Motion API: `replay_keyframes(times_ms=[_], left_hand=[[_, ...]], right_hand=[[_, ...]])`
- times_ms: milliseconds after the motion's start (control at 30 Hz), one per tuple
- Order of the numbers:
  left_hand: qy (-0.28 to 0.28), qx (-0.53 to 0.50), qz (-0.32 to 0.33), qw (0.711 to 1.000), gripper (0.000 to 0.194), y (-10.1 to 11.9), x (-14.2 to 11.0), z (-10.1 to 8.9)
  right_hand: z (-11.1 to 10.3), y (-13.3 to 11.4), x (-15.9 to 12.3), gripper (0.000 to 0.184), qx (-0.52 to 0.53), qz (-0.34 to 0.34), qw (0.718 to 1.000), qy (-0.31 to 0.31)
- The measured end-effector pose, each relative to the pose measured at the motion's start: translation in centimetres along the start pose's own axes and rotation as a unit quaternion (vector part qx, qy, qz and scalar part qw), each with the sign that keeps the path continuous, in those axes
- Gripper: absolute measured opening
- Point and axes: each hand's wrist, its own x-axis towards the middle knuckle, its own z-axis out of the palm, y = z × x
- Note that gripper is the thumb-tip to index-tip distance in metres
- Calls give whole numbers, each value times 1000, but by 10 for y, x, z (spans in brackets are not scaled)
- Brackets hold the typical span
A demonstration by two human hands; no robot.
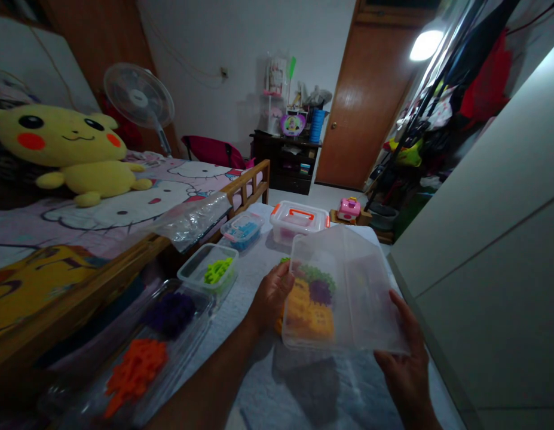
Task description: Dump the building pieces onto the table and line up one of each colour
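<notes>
My left hand [271, 295] grips the near left edge of a transparent plastic lid [343, 292], and my right hand [404, 364] holds its lower right edge. The lid is tilted and raised above a heap of interlocking plastic blocks [309, 310] in yellow-orange, purple and green. Part of that heap shows through the cloudy lid, and my left hand hides some of it. Both hands rest close to the heap, on the pale speckled tabletop [227, 340].
Nearby stand a tub of green blocks [216, 270], a box of blue blocks [242, 231], a lidded box with orange handles [299, 221] and a tray [187, 316] of purple and orange blocks. A wooden bed rail [97, 286] runs along the left, and a pale wall panel [478, 227] stands at the right.
</notes>
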Motion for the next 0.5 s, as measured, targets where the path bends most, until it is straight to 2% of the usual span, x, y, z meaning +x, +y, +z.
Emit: replay_keyframes(times_ms=[100, 200, 333, 500], left_hand=[[-19, -19, -9, 1000, 46, 4, 0, -3], [-33, -107, -19, 994, 38, 10, 1, -3], [-48, -214, -28, 975, 40, 19, 0, 2], [-86, -215, -6, 973, 40, 28, -5, 13]], right_hand=[[-3, 0, 0, 85, -20, -26, 999, -3], [-3, -2, 0, 87, -14, -40, 999, -24], [-1, -5, 1, 86, 14, -37, 999, -35], [2, -7, 5, 79, 96, 0, 995, -14]])
